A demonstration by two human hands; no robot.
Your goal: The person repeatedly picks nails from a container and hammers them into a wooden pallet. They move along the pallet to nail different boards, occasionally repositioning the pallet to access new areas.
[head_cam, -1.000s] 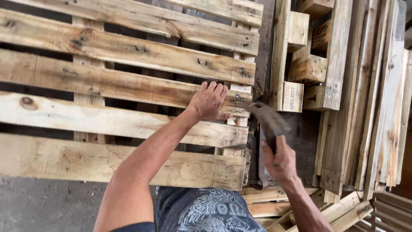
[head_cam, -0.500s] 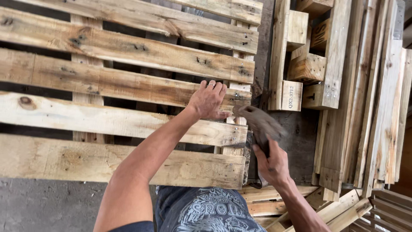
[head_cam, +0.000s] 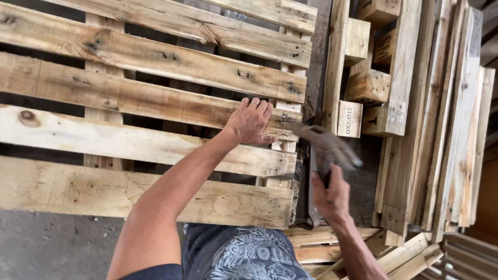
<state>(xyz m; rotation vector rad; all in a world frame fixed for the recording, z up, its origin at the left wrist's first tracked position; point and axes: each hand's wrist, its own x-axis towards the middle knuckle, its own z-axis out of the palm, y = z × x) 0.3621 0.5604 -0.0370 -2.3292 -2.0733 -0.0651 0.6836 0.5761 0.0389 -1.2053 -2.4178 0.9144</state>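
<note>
A worn wooden pallet (head_cam: 129, 103) with several rough slats leans in front of me. My left hand (head_cam: 250, 122) lies flat on one slat near the pallet's right end, fingers spread, a ring on one finger. My right hand (head_cam: 330, 196) grips the handle of a hammer (head_cam: 326, 148). The hammer's head is blurred from motion and hangs just right of the pallet's right edge, close beside my left hand.
More pallets and stacked boards (head_cam: 441, 135) stand on edge to the right, with wooden blocks (head_cam: 368, 85) between them. Loose planks (head_cam: 332, 243) lie low by my legs. Grey concrete floor (head_cam: 46, 249) shows at the lower left.
My right hand has moved the hammer left and upward toward the pallet's right edge. My left hand has stayed on the slat.
</note>
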